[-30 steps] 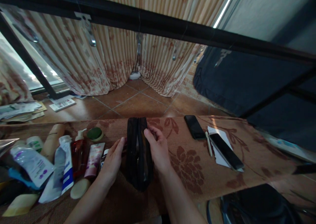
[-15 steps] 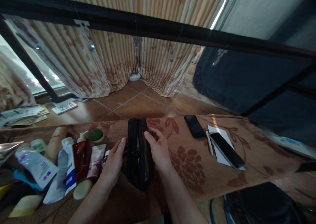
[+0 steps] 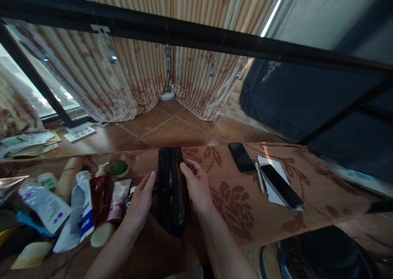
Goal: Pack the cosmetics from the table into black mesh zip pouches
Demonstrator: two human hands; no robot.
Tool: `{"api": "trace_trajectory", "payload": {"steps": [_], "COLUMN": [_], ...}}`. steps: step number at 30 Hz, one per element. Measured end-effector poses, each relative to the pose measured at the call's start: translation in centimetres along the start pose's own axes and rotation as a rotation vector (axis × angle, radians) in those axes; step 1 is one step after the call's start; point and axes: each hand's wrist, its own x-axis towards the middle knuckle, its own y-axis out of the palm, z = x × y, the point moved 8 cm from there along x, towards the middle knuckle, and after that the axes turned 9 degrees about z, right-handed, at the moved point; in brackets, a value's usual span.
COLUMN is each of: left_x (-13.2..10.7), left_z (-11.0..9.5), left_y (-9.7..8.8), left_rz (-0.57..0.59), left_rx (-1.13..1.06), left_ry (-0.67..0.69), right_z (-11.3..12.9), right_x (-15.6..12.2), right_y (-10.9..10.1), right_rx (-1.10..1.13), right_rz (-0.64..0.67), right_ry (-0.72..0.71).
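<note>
A black zippered pouch (image 3: 172, 197) stands upright in front of me, its top unzipped and its dark inside partly showing. My right hand (image 3: 198, 187) grips its right wall, thumb over the upper edge and fingers on the outer side. Against the left side of the pouch is my left hand (image 3: 141, 199), thumb pointing up; its other fingers are mostly hidden. Close to the left hand are a pink squeeze tube (image 3: 119, 199), a red pump bottle (image 3: 100, 193) and a pale oval soap bar (image 3: 102, 234). What lies deep in the pouch is too dark to tell.
A brown patterned cloth (image 3: 235, 205) covers the table. Several toiletries crowd the left, with a green-topped round jar (image 3: 119, 169) behind. On the right are a phone (image 3: 241, 157), another phone (image 3: 281, 187) on white paper (image 3: 274, 197), and a white pen (image 3: 259, 177). A dark bag (image 3: 331, 250) sits lower right.
Almost nothing differs: the whole view shifts very slightly, and both hands stay at the sides of the pouch.
</note>
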Motion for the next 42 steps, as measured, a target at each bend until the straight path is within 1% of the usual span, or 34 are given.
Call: {"api": "trace_trajectory", "payload": {"steps": [12,17,24,27,32,36,39,42], "left_x": [-0.1,-0.2,-0.2,-0.1,-0.4,-0.5,-0.5,-0.5], "left_z": [-0.5,-0.6,-0.5,-0.4,-1.0,-1.0,-1.0,-1.1], "left_y": [0.0,0.2,0.1,0.0,0.2,0.2,-0.1,-0.4], "left_rz": [0.002,0.009,0.014,0.012,0.017,0.025,0.01,0.012], "left_rx": [0.035,0.018,0.031,0.02,0.001,-0.029,-0.026,0.009], "left_ry": [0.031,0.023,0.031,0.025,0.032,0.024,0.056,0.094], "right_z": [0.2,0.3,0.2,0.2,0.2,0.3,0.2,0.0], "right_x": [-0.1,-0.2,-0.2,-0.3,-0.3,-0.5,-0.7,-1.0], "right_y": [0.0,0.3,0.2,0.2,0.1,0.0,0.1,0.0], "right_rx": [-0.039,-0.017,-0.003,-0.026,-0.05,-0.075,-0.068,-0.055], "right_rz": [0.011,0.033,0.024,0.034,0.04,0.041,0.06,0.035], "right_ry": [0.006,-0.001,0.003,0.009,0.007,0.003,0.041,0.093]}}
